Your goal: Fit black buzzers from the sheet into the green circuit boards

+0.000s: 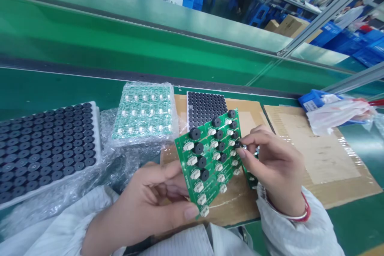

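Being held up by the left hand (pixel 141 202), a green circuit board (pixel 207 160) was tilted above a brown cardboard sheet (pixel 249 112) on the desk (pixel 60 88). Its near edge was gripped by the left fingers (pixel 190 212). A small black buzzer (pixel 238 144) was pinched in a narrow hold by the right fingers (pixel 249 138) of the right hand (pixel 273 168), at the board's right edge. Rows of buzzers and white plugs (pixel 195 174) were seen on the board. The buzzer could be dropped if that small pinch slipped. The board could fall if the tilted hold got loose. A dropped part could be lost in the bubble wrap (pixel 111 168) to the left.
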